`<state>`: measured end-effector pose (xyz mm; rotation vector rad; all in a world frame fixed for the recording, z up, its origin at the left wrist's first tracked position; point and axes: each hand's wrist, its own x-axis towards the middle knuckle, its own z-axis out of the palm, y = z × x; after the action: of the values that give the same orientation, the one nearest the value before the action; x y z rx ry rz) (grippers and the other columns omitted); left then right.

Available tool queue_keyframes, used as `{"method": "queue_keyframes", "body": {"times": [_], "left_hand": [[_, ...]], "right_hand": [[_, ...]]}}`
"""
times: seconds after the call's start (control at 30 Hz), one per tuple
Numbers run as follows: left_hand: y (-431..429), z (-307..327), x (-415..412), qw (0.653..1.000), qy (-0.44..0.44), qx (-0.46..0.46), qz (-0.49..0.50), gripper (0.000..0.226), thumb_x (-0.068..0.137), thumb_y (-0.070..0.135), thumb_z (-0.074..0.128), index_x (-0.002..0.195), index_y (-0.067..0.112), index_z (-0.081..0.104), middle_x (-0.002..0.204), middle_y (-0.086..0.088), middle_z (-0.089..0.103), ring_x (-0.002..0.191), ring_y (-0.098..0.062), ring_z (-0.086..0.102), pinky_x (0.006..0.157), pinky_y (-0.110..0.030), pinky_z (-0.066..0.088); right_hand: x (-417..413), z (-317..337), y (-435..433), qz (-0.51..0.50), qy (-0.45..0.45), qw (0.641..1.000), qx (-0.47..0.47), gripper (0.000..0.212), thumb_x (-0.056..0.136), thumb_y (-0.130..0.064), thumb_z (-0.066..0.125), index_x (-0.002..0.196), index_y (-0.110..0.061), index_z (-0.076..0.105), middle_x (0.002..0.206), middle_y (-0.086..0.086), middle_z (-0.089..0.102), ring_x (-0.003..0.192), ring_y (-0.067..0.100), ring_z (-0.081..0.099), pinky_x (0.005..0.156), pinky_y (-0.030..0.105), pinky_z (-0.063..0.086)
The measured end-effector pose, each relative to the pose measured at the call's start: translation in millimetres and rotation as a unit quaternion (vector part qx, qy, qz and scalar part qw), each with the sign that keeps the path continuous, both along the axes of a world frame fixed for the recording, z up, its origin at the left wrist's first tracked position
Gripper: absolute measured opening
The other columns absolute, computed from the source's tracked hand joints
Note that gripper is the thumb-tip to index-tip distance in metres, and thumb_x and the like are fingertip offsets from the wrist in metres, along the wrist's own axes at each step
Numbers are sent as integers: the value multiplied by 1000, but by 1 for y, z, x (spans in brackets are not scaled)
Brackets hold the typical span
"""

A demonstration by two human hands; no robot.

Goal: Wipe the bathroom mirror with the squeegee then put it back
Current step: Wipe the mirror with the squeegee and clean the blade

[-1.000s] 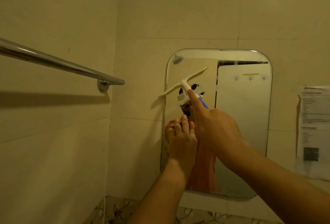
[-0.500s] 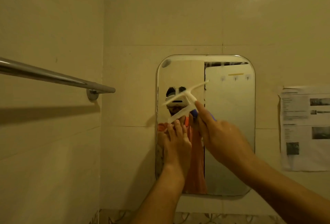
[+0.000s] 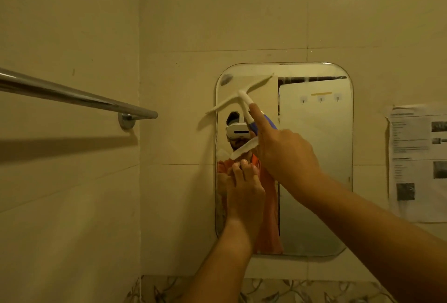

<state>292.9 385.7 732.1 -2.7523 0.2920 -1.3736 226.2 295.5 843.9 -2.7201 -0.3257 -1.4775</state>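
- Squeegee (image 3: 242,99): white T-shaped tool, upper centre of the frame. The blade is tilted with its right end high, before the upper left of the mirror (image 3: 314,157), and its left end overhangs the glass edge onto the tile. Whether it touches the glass cannot be told.
- Handling, judged: light plastic with a stiff stem and a soft blade edge, and likely slippery if wet. Best taken at the blue section low on the handle.
- Right hand (image 3: 285,155): wrapped round that handle, forefinger laid straight along the stem toward the blade.
- Left hand (image 3: 244,189): holds nothing. Fingers straight, tips on the glass, centre of the frame below the blade.
- Mirror: wall-fixed and fragile, so even, moderate pressure is advised.
- Also present: towel rail (image 3: 72,96) at left, paper notice (image 3: 418,162) at right edge.
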Motion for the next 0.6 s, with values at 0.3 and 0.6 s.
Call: {"method": "queue_keyframes", "body": {"times": [0.3, 0.6], "left_hand": [[2, -16, -7, 999, 27, -13, -19, 85, 83, 23, 80, 153, 6, 36, 160, -21, 29, 147, -41, 29, 113, -54, 39], [-1, -22, 3, 999, -5, 30, 10, 43, 71, 13, 88, 111, 1, 74, 133, -25, 59, 119, -43, 58, 97, -49, 54]], "right_hand": [[-32, -83, -40, -51, 88, 995, 10, 92, 108, -28, 44, 140, -43, -41, 84, -4, 46, 50, 3, 43, 40, 16, 27], [-32, 19, -19, 63, -9, 997, 39, 69, 111, -37, 35, 155, -43, -18, 70, 0, 55, 51, 12, 57, 49, 26, 55]]}}
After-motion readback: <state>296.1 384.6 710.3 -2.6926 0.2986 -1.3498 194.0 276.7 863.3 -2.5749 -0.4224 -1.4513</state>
